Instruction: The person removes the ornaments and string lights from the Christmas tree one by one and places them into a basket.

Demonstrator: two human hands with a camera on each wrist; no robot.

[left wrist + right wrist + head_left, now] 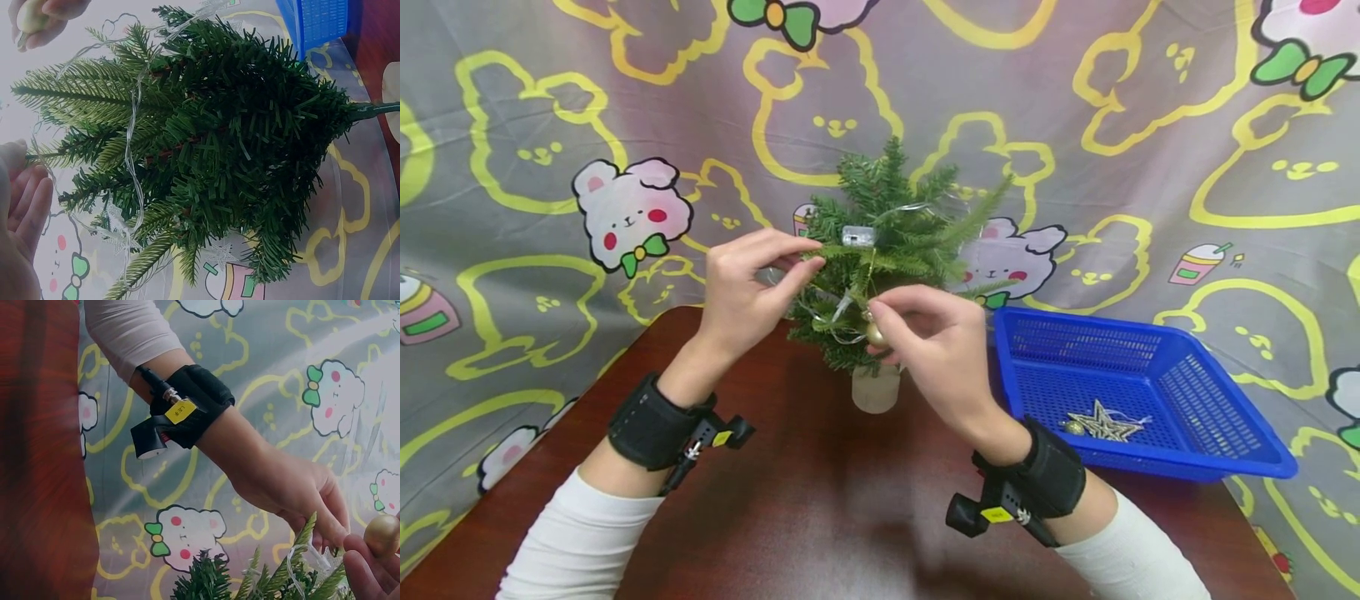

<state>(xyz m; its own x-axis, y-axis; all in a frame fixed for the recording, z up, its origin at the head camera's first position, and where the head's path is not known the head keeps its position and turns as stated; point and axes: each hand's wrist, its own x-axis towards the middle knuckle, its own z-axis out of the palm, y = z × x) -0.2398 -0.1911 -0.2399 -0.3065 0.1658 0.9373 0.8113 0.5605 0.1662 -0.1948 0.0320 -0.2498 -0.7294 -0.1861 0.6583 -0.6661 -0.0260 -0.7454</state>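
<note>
1. Locate the gold ball (877,336). It sits in the fingers of the right hand (936,342), in front of the small tree (891,179).
2. Check the left hand (748,283). Thumb and forefinger are closed on the tip of a branch (842,250); the other fingers are loose.
3. Check the right hand. Thumb and forefinger are narrow, just above the ball. Whether they grip its cap or its string cannot be told.
4. Note the governing relation. In the head view, the ball lies below and to the right of the left fingertips. The branch runs roughly crosswise; the gold string (871,271) runs nearly upright from the ball toward it. Whether the string loops over the branch cannot be told.
5. Compare views. The right wrist view shows the ball against the right fingers, which the head view partly hides. The left wrist view shows clear stars (115,228) on the light wire (132,140). Only the head view shows the star (1103,422) inside the blue basket (1247,417).
</note>
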